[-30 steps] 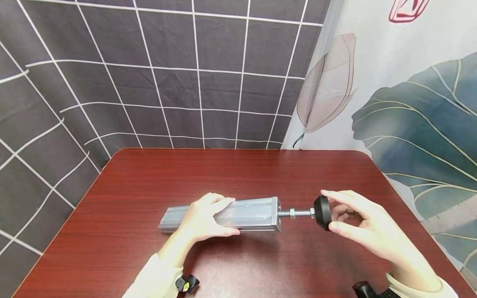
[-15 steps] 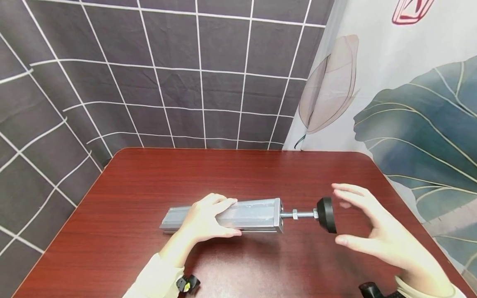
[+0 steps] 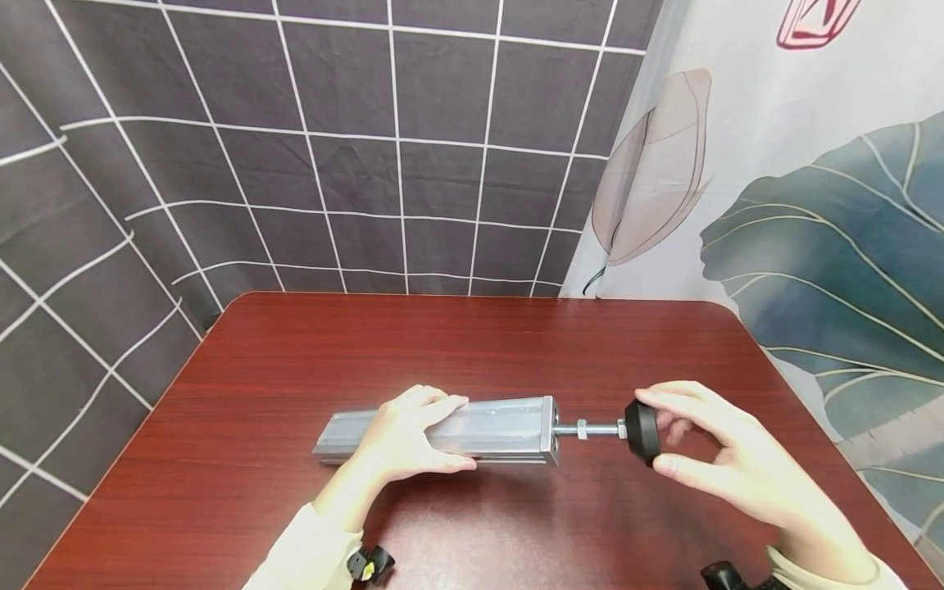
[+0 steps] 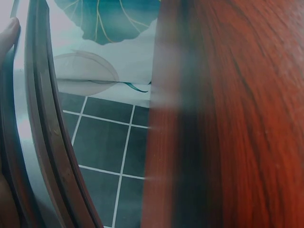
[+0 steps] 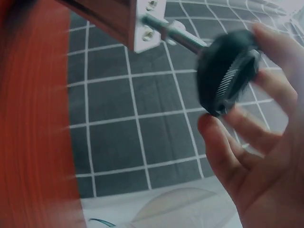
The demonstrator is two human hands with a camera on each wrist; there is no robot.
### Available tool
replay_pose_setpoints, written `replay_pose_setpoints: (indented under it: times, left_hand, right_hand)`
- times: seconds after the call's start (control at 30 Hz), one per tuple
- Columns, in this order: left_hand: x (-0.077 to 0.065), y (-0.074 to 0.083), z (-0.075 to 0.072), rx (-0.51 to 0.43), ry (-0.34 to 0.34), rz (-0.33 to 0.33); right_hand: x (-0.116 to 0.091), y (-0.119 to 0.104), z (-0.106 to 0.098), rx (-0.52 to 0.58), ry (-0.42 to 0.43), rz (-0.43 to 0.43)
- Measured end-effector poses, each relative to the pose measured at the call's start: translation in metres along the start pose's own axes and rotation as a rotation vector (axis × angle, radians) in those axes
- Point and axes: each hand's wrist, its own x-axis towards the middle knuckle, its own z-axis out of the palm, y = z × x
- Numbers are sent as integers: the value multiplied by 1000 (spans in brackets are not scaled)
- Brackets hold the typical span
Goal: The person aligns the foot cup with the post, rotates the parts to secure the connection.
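Note:
A silver aluminium profile (image 3: 509,424) lies lengthwise just above the table, held by my left hand (image 3: 401,436), thumb on the near side and fingers over the top. From the end plate (image 5: 148,26) on its right a threaded rod (image 3: 603,429) sticks out, with a hex nut (image 3: 582,429) partway along. A black levelling foot (image 3: 643,432) sits on the rod's outer end. My right hand (image 3: 726,459) pinches the rim of that foot between thumb and fingers. In the right wrist view the foot's ribbed underside (image 5: 232,78) faces my palm.
The reddish-brown wooden table (image 3: 472,344) has rounded far corners. Behind it hangs a dark grey curtain (image 3: 332,172) with white grid lines, and a white leaf-patterned curtain (image 3: 737,147) hangs at the right. Small black devices (image 3: 371,564) are strapped at both wrists.
My right hand let go of the foot and drew back with spread fingers, then came back onto its rim. The left hand and the profile have stayed nearly in place.

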Motion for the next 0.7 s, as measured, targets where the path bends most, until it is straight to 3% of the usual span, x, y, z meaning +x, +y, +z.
replay_pose_setpoints:
  times: [0.13, 0.23, 0.5, 0.7]
  left_hand:
    - [0, 0, 0, -4, 5, 2]
    - [0, 0, 0, -6, 7, 1]
    - [-1, -3, 0, 7, 10, -12]
    - [-3, -5, -2, 22, -10, -44]
  right_hand:
    - [1, -3, 8, 45, 49, 109]
    - [2, -5, 8, 54, 40, 143]
    - [1, -1, -4, 31, -73, 77]
    - [-1, 4, -2, -14, -86, -45]
